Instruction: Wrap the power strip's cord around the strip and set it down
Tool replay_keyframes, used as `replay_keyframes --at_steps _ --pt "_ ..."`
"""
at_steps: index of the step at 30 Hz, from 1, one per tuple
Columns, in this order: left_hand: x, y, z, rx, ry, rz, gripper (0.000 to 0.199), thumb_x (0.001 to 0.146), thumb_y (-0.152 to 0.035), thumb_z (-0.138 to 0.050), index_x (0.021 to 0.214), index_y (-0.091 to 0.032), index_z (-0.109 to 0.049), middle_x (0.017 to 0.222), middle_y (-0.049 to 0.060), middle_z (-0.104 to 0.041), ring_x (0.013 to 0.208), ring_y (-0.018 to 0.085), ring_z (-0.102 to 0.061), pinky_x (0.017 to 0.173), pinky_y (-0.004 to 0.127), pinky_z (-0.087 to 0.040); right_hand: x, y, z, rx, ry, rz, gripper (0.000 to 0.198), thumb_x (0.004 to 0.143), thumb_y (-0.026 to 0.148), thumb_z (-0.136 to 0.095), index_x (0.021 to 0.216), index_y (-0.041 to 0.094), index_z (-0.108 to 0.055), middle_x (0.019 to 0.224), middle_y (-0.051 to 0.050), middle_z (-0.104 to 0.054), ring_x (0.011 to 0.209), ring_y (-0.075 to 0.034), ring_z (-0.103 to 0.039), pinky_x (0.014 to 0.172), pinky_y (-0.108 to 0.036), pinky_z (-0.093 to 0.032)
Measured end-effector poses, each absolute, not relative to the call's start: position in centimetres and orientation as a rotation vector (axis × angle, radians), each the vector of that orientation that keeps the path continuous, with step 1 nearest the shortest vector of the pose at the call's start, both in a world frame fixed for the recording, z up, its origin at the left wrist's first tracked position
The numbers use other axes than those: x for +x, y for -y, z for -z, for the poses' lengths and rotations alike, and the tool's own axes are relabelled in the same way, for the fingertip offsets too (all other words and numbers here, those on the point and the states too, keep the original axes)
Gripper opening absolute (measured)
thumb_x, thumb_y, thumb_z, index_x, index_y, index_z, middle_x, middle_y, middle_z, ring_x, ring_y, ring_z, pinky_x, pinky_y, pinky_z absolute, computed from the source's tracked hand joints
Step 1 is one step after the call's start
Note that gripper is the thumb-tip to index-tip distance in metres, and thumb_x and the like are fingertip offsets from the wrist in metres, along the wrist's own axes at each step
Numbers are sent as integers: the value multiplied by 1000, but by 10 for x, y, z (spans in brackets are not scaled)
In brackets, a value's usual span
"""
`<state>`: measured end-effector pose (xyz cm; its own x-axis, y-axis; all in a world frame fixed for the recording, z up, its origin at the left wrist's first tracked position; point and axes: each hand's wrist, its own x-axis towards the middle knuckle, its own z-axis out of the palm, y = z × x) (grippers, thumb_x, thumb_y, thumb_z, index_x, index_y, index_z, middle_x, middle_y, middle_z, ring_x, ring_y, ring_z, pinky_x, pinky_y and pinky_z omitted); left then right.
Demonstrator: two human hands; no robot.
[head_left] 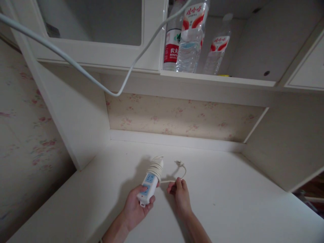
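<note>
A white power strip (151, 189) with blue socket faces is gripped near its lower end by my left hand (138, 206), the thumb lying across a socket. Several turns of its white cord (155, 168) are wound around the strip's far end. From there the cord's free length runs right to my right hand (181, 195), whose fingers are closed on it. Past those fingers the cord curls up to its loose end (179, 164), where a small plug-like tip shows; its exact shape is too small to tell.
Both hands are over a white desktop (222, 202). Above the back hangs a shelf holding several plastic bottles (189, 50). A thick white cable (115, 94) droops across the upper left in front of the cabinet. White side panels (76, 111) stand left and right.
</note>
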<state>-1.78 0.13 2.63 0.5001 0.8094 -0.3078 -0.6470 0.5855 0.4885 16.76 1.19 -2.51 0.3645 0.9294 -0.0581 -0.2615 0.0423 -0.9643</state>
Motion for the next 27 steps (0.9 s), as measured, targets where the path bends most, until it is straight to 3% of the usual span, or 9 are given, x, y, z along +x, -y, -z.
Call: replay_keyframes --at_steps 5,7,12,19,24,27 --pt "-21 -1 -13 482 -465 -681 40 71 -23 -52 105 -4 -61 64 7 -61 44 12 -52 36 20 -33 181 -17 21 -1048 552 -1052 39 77 57 -60 75 20 -48 64 1 -63 54 -13 -57 56 -26 -47" --pt "-21 0 -12 589 -422 -607 41 70 -22 -50 106 -5 -61 69 9 -63 43 13 -53 34 21 -31 186 -18 16 -968 476 -1051 36 73 52 -67 75 20 -49 65 3 -63 57 -12 -58 58 -25 -47" --pt "-21 4 -21 792 -416 -479 44 68 -17 -50 110 -10 -59 106 16 -63 44 12 -57 34 21 -35 200 -18 5 -882 379 -1000 32 72 46 -70 77 20 -52 71 3 -65 60 -11 -57 57 -23 -46" --pt "-21 -4 -22 615 -672 -639 40 74 -23 -53 111 -9 -58 97 13 -66 52 13 -59 39 20 -37 221 -14 -8 -783 299 -892 33 72 44 -72 74 20 -50 68 4 -61 52 -7 -48 50 -19 -42" --pt "-24 -9 -26 450 -744 -876 42 74 -22 -58 114 -11 -55 101 12 -67 52 11 -55 45 21 -39 202 -9 -10 -799 369 -1223 28 76 44 -69 77 20 -52 49 11 -37 37 -4 -26 35 -18 -22" --pt "-26 -7 -28 415 -690 -896 42 74 -21 -58 114 -10 -55 102 12 -67 51 11 -54 44 21 -37 186 -6 -8 -927 514 -1380 29 78 45 -67 91 20 -59 50 10 -39 36 -3 -24 35 -18 -17"
